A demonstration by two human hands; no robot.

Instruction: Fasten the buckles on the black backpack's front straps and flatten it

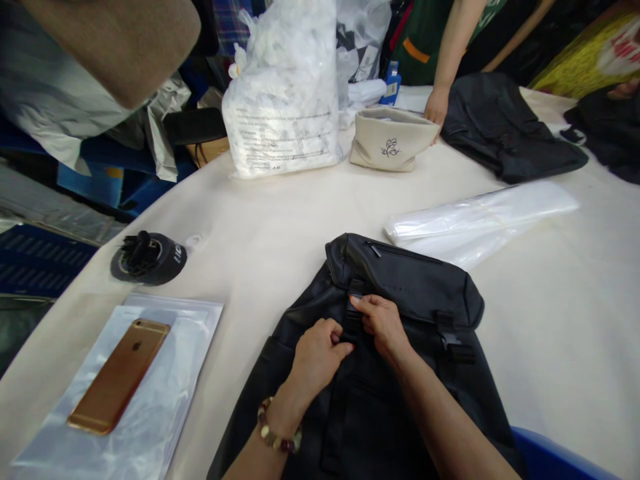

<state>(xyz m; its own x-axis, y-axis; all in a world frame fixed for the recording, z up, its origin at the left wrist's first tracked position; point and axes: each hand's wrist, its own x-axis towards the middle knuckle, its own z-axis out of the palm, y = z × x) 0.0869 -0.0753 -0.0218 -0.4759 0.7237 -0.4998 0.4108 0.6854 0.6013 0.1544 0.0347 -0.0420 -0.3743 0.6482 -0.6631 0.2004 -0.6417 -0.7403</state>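
Observation:
A black backpack (400,407) lies on the pale table right in front of me, its top flap (410,273) folded over. Two buckle straps cross the flap's lower edge. At the left strap (354,313), my right hand (383,323) pinches the buckle between thumb and fingers. Just below it, my left hand (320,353), with a beaded bracelet (277,430) at the wrist, has its fingers closed on the same strap. The other buckle (453,339), on the right side, appears fastened and untouched.
A phone (120,377) rests on clear plastic sleeves (195,327) at left, near a black tape roll (149,259). Folded plastic bags (480,220) lie beyond the backpack. Farther back stand a stuffed white bag (285,100), a beige pouch (393,140) touched by a co-worker's hand (437,110), and another black bag (505,127).

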